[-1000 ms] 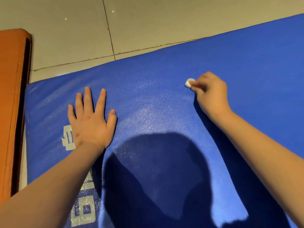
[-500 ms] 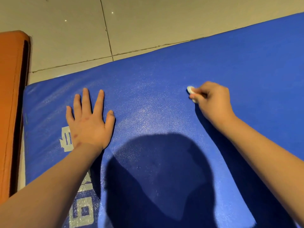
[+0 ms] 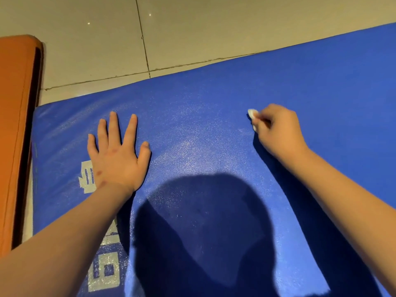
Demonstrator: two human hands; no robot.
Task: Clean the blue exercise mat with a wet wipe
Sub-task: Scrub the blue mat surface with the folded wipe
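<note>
Head view. The mat [image 3: 214,129] lies flat on a tiled floor [image 3: 192,28], with an orange pad [image 3: 15,125] just beside its left end. The right hand [image 3: 278,129] is curled closed around a small white wipe [image 3: 252,113], pressing it against the mat in the upper middle of the surface; only a bit of the wipe shows past the fingertips. The left hand [image 3: 116,153] rests flat, fingers spread and holding nothing, on the mat near its left end, partly over white printed lettering [image 3: 105,264].

Progress: wiping is under way. A paler, glistening patch between the two hands may be a dampened, already wiped area, though it could equally be glare on the textured cover; the pictures do not settle this. No dirt or clear wipe boundary is visible, so the cleaned share cannot be fixed. Judged from the wipe's position, the right part of the mat, the near part under the person's shadow and the lettered left end probably remain.
</note>
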